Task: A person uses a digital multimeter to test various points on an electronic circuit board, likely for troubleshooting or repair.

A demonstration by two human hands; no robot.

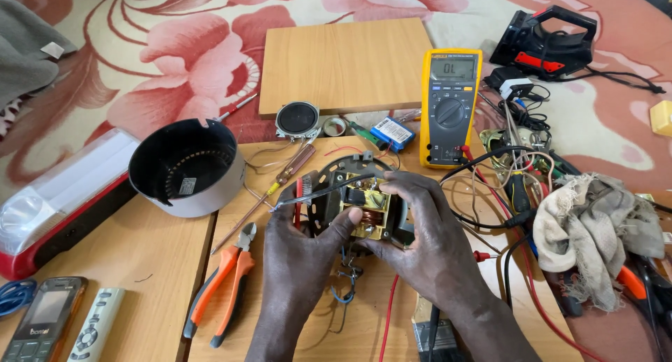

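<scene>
Round motor assembly [353, 201] cradled on the wooden board [280, 278], both hands at work.

Left hand [297, 253] and right hand [427, 239] closed around assembly, steadying copper windings face-up; yellow multimeter [450, 107] just behind, orange-handled pliers [224, 281] alongside left, within reach.

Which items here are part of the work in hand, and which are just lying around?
In use:
- round black circuit unit with copper coil, held by left hand and right hand
- metal tweezers, resting across it beside the left hand

Lying about:
- yellow meter
- orange pliers
- screwdriver
- black pot-shaped housing
- small speaker
- rag
- phone
- remote
</scene>
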